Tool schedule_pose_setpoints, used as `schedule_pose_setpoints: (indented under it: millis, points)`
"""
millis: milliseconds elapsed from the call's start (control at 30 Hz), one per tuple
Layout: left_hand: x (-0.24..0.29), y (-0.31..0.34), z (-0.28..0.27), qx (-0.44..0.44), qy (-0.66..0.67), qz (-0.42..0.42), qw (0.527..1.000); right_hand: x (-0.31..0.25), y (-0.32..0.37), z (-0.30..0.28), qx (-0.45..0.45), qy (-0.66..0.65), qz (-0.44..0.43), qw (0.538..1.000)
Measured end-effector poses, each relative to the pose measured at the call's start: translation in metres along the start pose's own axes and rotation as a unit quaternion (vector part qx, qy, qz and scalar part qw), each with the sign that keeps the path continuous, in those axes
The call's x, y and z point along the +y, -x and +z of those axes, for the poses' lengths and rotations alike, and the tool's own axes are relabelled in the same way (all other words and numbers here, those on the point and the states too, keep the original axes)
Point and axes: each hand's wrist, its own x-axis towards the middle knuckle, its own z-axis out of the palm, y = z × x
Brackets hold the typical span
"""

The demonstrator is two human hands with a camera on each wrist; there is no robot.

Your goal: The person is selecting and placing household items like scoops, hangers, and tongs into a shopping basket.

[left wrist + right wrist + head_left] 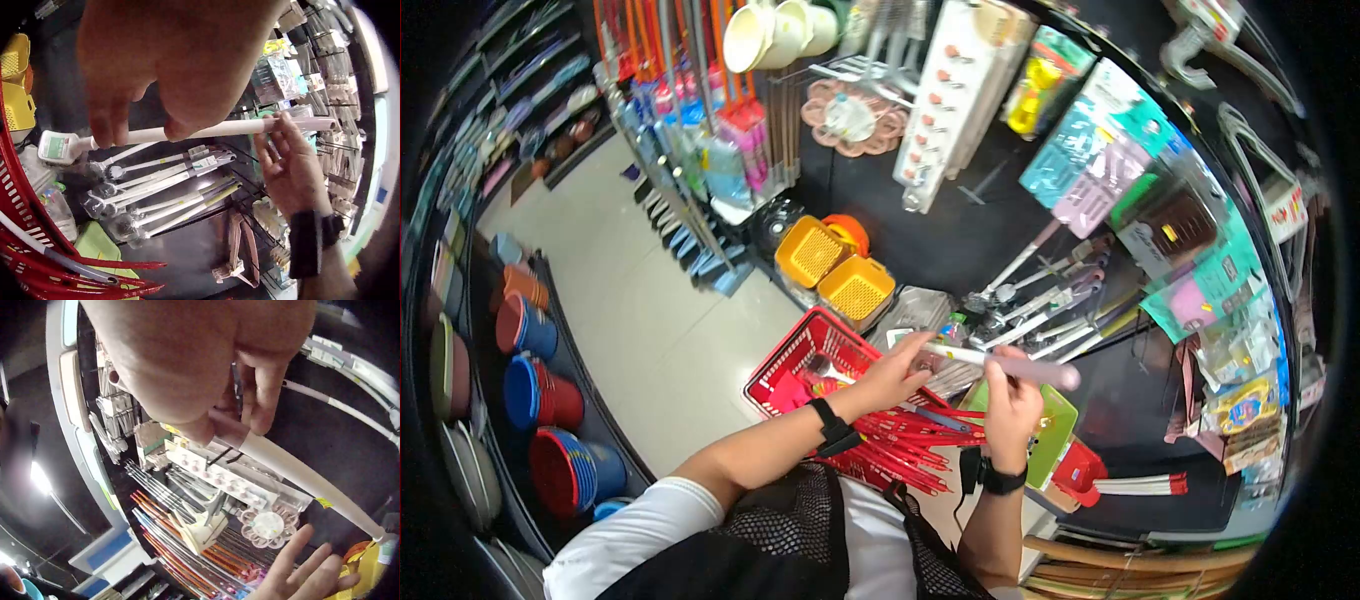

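Observation:
A long-handled brush [960,353] [219,130] [300,472] has a white shaft, a mauve grip end and a packaged head with a green label. My right hand [1012,405] [294,169] [200,356] pinches the mauve end between thumb and fingers. Beside the shaft, nearer the brush head, is my left hand [890,375] [169,62] [306,572]; its fingers are spread in the right wrist view. The left wrist view shows them overlapping the shaft, with contact unclear. Below, a red basket [765,365] [12,140] holds red-wrapped sticks [900,450].
More long-handled brushes [1045,310] [169,181] lie on the black display. Packaged goods [1090,160] hang along the right. Yellow baskets [857,290] stand beyond the red one, a green bin [1055,425] beside my right wrist. Stacked buckets [565,470] line the left.

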Motion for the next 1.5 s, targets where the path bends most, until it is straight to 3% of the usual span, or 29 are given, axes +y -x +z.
schedule_pose_setpoints:
  millis: [167, 233, 433, 467, 500, 567, 667, 733, 833, 1067, 1167, 1233, 1300, 1367, 1433, 1467, 1500]
  points:
    - [0.003, 0.02, 0.006, -0.012, 0.006, -0.008, 1.0, -0.035, 0.06, 0.001, 0.031, -0.031, -0.012, 0.999]
    - [-0.009, 0.034, 0.007, 0.004, -0.043, 0.031, 0.999, -0.033, 0.08, -0.001, 0.036, -0.031, -0.024, 0.999]
    - [-0.026, 0.079, -0.004, -0.018, -0.117, -0.055, 0.991, -0.01, 0.106, 0.008, 0.02, -0.005, 0.026, 0.999]
    - [-0.033, 0.084, -0.005, -0.035, -0.131, -0.081, 0.987, -0.005, 0.108, 0.009, 0.012, -0.006, 0.088, 0.996]
    - [-0.04, 0.088, -0.004, -0.035, -0.129, -0.082, 0.988, 0.002, 0.109, 0.011, 0.004, -0.007, 0.151, 0.989]
    - [-0.058, 0.095, -0.001, 0.003, -0.13, -0.093, 0.987, 0.019, 0.108, 0.022, 0.02, -0.015, 0.156, 0.988]
    - [-0.076, 0.105, -0.005, -0.026, -0.122, -0.113, 0.986, 0.037, 0.101, 0.034, 0.026, -0.059, 0.232, 0.971]
    - [-0.076, 0.111, -0.016, -0.072, -0.115, -0.168, 0.976, 0.065, 0.101, 0.041, 0.019, -0.083, 0.216, 0.973]
    - [-0.115, 0.133, -0.01, -0.023, -0.129, -0.093, 0.987, 0.108, 0.099, 0.048, -0.009, -0.104, 0.207, 0.973]
    - [-0.105, 0.165, -0.041, -0.057, -0.075, -0.158, 0.983, 0.172, 0.099, 0.053, -0.027, -0.158, 0.231, 0.96]
    - [-0.111, 0.18, -0.047, -0.057, -0.09, -0.162, 0.981, 0.185, 0.098, 0.055, -0.001, -0.191, 0.269, 0.944]
    - [-0.105, 0.187, -0.052, -0.071, -0.071, -0.233, 0.967, 0.209, 0.097, 0.054, 0.022, -0.221, 0.3, 0.928]
    - [-0.112, 0.195, -0.051, -0.07, -0.088, -0.219, 0.969, 0.232, 0.094, 0.046, 0.045, -0.242, 0.325, 0.913]
    - [-0.113, 0.2, -0.052, -0.07, -0.104, -0.201, 0.972, 0.262, 0.094, 0.031, 0.062, -0.33, 0.37, 0.866]
    - [-0.108, 0.201, -0.053, -0.081, -0.069, -0.24, 0.965, 0.277, 0.094, 0.022, 0.069, -0.335, 0.383, 0.858]
    - [-0.116, 0.207, -0.049, -0.058, -0.102, -0.187, 0.975, 0.279, 0.093, 0.019, 0.066, -0.304, 0.417, 0.854]
    - [-0.107, 0.202, -0.053, -0.086, -0.093, -0.231, 0.965, 0.28, 0.092, 0.016, 0.065, -0.273, 0.449, 0.848]
